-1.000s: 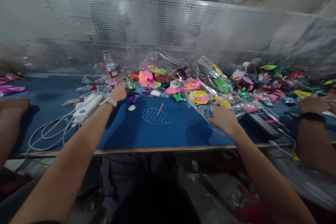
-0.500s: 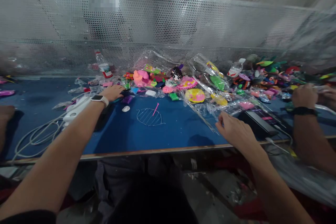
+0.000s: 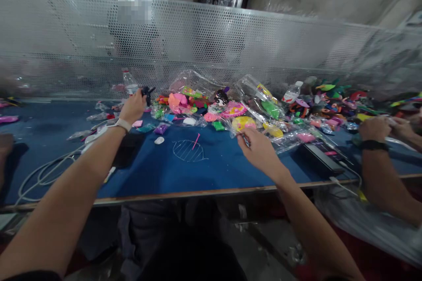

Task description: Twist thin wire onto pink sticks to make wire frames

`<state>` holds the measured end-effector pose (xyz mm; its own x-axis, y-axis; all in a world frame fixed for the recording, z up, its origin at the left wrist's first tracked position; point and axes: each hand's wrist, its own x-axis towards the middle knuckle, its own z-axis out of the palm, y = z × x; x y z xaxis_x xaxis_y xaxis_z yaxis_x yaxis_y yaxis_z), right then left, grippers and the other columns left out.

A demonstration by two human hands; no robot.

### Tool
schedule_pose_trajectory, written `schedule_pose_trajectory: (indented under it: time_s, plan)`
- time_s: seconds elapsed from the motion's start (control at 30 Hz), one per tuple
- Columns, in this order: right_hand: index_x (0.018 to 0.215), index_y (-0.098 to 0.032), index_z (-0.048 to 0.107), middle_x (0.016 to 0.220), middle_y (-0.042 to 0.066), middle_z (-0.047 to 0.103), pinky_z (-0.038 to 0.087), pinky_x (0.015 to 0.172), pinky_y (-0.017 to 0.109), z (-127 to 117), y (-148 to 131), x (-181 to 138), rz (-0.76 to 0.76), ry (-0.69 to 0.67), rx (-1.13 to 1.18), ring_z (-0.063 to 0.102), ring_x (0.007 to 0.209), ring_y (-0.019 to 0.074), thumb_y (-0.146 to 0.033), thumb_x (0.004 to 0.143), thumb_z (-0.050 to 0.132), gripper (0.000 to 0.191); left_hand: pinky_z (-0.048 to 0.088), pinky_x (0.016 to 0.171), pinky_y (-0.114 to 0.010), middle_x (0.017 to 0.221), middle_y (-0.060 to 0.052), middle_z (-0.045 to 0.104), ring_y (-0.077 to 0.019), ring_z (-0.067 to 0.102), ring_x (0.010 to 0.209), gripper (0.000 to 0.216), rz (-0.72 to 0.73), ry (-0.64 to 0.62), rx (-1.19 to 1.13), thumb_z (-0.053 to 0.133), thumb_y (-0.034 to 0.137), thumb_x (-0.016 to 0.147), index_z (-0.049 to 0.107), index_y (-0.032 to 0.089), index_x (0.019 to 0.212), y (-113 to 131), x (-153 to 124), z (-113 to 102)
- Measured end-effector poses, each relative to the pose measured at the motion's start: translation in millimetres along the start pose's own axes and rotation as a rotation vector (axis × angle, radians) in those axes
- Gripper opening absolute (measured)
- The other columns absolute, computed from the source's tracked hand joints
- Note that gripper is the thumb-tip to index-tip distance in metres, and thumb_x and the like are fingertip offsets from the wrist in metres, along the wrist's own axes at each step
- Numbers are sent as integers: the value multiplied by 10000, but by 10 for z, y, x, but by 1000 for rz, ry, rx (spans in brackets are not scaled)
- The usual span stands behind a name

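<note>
My left hand (image 3: pixel 132 109) is raised over the back left of the table, its fingers closed round a small dark object with short prongs (image 3: pixel 148 93), whose kind I cannot make out. Curled fingers of my right hand (image 3: pixel 259 147) hover at the front of the toy pile, beside a clear plastic bag (image 3: pixel 234 129); what they hold, if anything, is hidden. Between my hands, a leaf-shaped outline with slanted lines (image 3: pixel 188 151) lies on the blue surface, with a thin pink stick (image 3: pixel 196 141) across it. A white lump (image 3: pixel 159 140) rests left of it.
Colourful clay-like pieces, such as a yellow-and-pink one (image 3: pixel 244 123), spread along the back with plastic wrappers. A black phone-like device (image 3: pixel 321 160) lies right, white cables (image 3: pixel 42 180) left. Bottles (image 3: pixel 292 93) stand before a perforated metal screen (image 3: pixel 211 39). A co-worker's hands (image 3: pixel 376 129) work at right.
My left hand has lifted up and away to the left with the dark object. My right hand has moved left and slightly up, towards the yellow-and-pink piece.
</note>
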<state>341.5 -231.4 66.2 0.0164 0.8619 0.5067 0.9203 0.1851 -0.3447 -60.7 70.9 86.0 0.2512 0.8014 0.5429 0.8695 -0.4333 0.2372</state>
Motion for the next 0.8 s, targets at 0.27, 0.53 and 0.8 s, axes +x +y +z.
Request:
schedule_pose_trajectory:
  time_s: [0.27, 0.53, 0.8]
  plan:
    - [1254, -188, 695, 1016, 97, 742, 501, 851, 395, 514, -535, 1088, -219, 214, 204, 663, 910, 256, -512, 1028, 601, 406, 537, 1150, -520, 1206, -116, 737, -294, 682, 1300, 404, -173, 262, -1115, 486, 561, 1085, 624, 222, 1256, 993, -316, 131]
    - [987, -194, 746, 987, 110, 728, 468, 762, 355, 974, -728, 1385, -283, -29, -54, 658, 875, 243, -500, 1096, 490, 413, 638, 1013, -480, 1020, -87, 771, -273, 768, 1091, 281, -360, 98, -1634, 714, 489, 986, 648, 227, 1061, 1169, -679, 378]
    - [1119, -222, 668, 726, -27, 513, 398, 684, 315, 1005, -669, 1246, -330, 21, 431, 480, 663, 167, -573, 1011, 579, 378, 650, 1008, -488, 1032, -102, 794, -266, 766, 1086, 267, -512, -16, -1849, 648, 467, 1045, 666, 202, 1063, 1331, -808, 374]
